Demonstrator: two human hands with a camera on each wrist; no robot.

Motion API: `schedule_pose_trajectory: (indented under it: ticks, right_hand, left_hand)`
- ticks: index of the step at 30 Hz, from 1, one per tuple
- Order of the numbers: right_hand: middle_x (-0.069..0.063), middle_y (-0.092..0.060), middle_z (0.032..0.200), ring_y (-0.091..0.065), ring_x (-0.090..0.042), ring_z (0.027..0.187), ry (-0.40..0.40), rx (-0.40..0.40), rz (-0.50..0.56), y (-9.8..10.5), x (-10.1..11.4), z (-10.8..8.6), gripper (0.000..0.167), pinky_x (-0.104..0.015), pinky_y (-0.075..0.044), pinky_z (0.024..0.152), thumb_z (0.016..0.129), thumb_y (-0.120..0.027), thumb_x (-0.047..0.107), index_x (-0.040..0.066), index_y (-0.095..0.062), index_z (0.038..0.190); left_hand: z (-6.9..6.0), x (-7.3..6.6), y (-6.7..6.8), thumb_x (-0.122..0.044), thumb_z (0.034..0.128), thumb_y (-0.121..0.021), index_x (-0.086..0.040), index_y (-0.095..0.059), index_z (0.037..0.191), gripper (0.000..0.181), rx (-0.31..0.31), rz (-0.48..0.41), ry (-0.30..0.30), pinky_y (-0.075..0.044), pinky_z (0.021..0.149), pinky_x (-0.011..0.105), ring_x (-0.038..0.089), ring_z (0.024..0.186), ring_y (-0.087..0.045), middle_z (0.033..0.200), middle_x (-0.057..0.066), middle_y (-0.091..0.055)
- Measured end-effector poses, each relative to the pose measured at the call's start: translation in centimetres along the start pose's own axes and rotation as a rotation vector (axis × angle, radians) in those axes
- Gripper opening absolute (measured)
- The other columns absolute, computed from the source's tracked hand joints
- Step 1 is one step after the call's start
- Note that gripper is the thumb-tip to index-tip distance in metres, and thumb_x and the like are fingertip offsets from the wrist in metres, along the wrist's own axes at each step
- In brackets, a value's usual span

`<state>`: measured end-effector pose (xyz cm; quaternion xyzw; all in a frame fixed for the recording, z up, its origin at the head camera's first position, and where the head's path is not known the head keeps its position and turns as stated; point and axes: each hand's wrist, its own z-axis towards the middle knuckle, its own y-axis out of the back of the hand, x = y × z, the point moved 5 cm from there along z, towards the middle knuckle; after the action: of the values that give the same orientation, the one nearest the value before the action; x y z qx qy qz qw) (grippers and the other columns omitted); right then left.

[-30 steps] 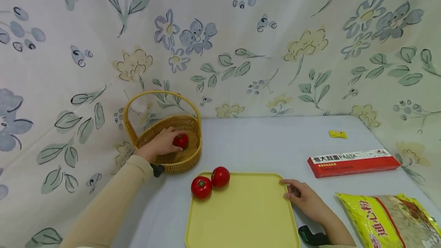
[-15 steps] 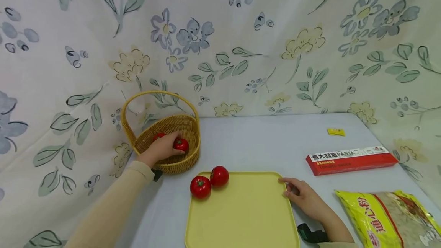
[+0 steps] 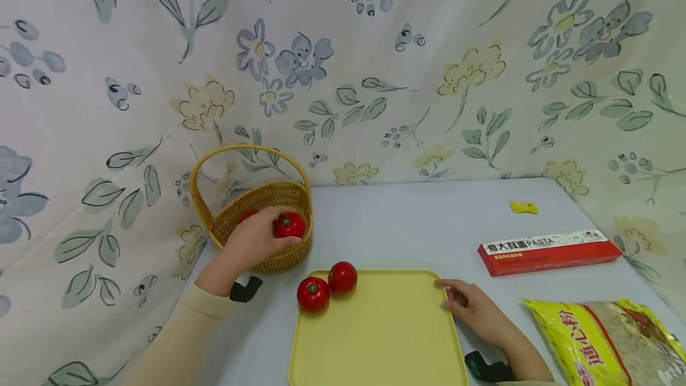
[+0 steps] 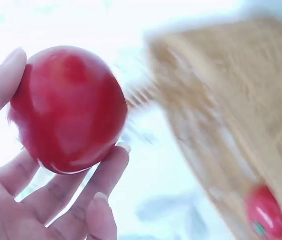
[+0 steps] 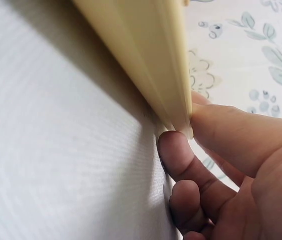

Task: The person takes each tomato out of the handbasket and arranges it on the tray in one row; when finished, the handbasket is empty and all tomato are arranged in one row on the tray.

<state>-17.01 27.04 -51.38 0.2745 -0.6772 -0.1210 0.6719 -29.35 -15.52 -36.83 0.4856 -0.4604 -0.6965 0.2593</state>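
Observation:
My left hand [image 3: 257, 240] grips a red tomato [image 3: 290, 226] between thumb and fingers, over the near right side of the wicker basket [image 3: 278, 264]. In the left wrist view the tomato [image 4: 68, 110] sits in the curled fingers, apart from the blurred basket [image 4: 240, 100]. A second tomato [image 3: 248, 215] lies inside the basket, partly hidden by the hand. Two more tomatoes [image 3: 313, 295] rest at the far left corner of the yellow tray [image 3: 380, 332]. My right hand [image 3: 477, 311] pinches the tray's right rim near its far corner; the right wrist view shows fingertips against the tray edge [image 5: 150, 60].
To the right lie a red pasta box [image 3: 549, 253] and a yellow bag of pasta [image 3: 605, 338]. A small yellow packet [image 3: 524, 207] is farther back on the white table [image 3: 396, 219]. A floral cloth [image 3: 375, 76] hangs behind. The basket's tall handle [image 3: 249, 146] arches above it.
My left hand has drawn the tomato up and slightly right, toward the basket's near rim. The other tomato in the basket has come into view. The right hand stays at the tray.

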Motion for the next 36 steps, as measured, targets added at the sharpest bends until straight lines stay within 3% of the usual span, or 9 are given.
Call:
schedule_pose_trajectory:
  ticks: [3,7,10,13,18,23,31,36]
  right_hand:
    - [-0.005,-0.053,0.094,-0.051,-0.014,0.083,0.004,0.002,0.004,0.0,0.0,-0.1,0.044,-0.024,-0.043,0.070,0.099,-0.074,0.016,0.002,-0.062,0.139]
    - [-0.005,-0.052,0.095,-0.050,-0.014,0.084,0.000,-0.001,0.009,0.0,0.0,-0.2,0.043,-0.024,-0.043,0.070,0.099,-0.074,0.016,0.003,-0.062,0.138]
    - [-0.005,-0.052,0.095,-0.050,-0.015,0.084,-0.006,-0.004,0.008,0.0,-0.1,-0.1,0.043,-0.025,-0.042,0.070,0.099,-0.074,0.016,0.003,-0.062,0.138]
    - [-0.004,-0.052,0.095,-0.050,-0.014,0.083,0.010,-0.006,0.008,-0.1,-0.2,-0.1,0.043,-0.025,-0.042,0.070,0.098,-0.074,0.015,0.003,-0.062,0.138]
    - [-0.003,-0.053,0.095,-0.050,-0.014,0.084,0.009,-0.020,-0.009,-0.1,-0.3,-0.1,0.042,-0.025,-0.042,0.071,0.098,-0.074,0.016,0.004,-0.063,0.137]
    - [-0.004,-0.053,0.096,-0.050,-0.016,0.085,-0.019,-0.016,-0.005,-0.3,-0.1,-0.2,0.043,-0.026,-0.042,0.071,0.098,-0.075,0.018,0.005,-0.063,0.137]
    - [-0.004,-0.052,0.095,-0.049,-0.019,0.087,-0.080,-0.035,-0.009,-0.3,0.0,-0.2,0.044,-0.026,-0.042,0.071,0.096,-0.077,0.016,0.007,-0.064,0.137]
    - [-0.004,-0.052,0.095,-0.049,-0.020,0.087,-0.086,-0.039,-0.010,-0.2,-0.1,-0.2,0.044,-0.027,-0.041,0.071,0.096,-0.077,0.016,0.007,-0.064,0.137]
  left_hand:
    - [-1.0,-4.0,-0.7,-0.032,0.0862,-0.090,-0.013,-0.062,0.140,0.063,-0.006,-0.053,-0.118,-0.058,0.096,0.046,0.025,0.118,-0.065,0.135,0.006,-0.066]
    - [-2.1,-8.5,-2.9,-0.030,0.0849,-0.091,-0.018,-0.062,0.139,0.062,0.026,-0.090,-0.283,-0.054,0.100,0.040,0.018,0.119,-0.064,0.136,-0.002,-0.066]
    - [-2.5,-10.8,-5.3,-0.035,0.0856,-0.090,-0.023,-0.062,0.138,0.061,0.067,-0.054,-0.363,-0.050,0.103,0.043,0.016,0.122,-0.061,0.136,-0.005,-0.064]
    - [-2.6,-12.3,-8.0,-0.038,0.0848,-0.090,-0.025,-0.063,0.136,0.060,0.109,0.017,-0.402,-0.047,0.105,0.047,0.017,0.125,-0.056,0.135,-0.006,-0.064]
    - [-2.2,-13.5,-12.1,-0.045,0.0831,-0.090,-0.027,-0.065,0.134,0.059,0.142,0.148,-0.424,-0.040,0.115,0.050,0.018,0.129,-0.050,0.131,-0.008,-0.066]
    - [-2.0,-13.4,-14.6,-0.052,0.0832,-0.087,-0.028,-0.066,0.134,0.060,0.115,0.245,-0.427,-0.032,0.120,0.057,0.018,0.130,-0.051,0.130,-0.010,-0.067]
    - [-1.5,-13.0,-16.3,-0.056,0.0843,-0.085,-0.027,-0.064,0.135,0.062,0.081,0.332,-0.390,-0.025,0.122,0.062,0.019,0.132,-0.049,0.131,-0.008,-0.067]
    - [-1.5,-12.8,-16.4,-0.056,0.0863,-0.083,-0.026,-0.062,0.138,0.063,0.088,0.372,-0.364,-0.023,0.121,0.065,0.020,0.138,-0.047,0.133,-0.007,-0.066]
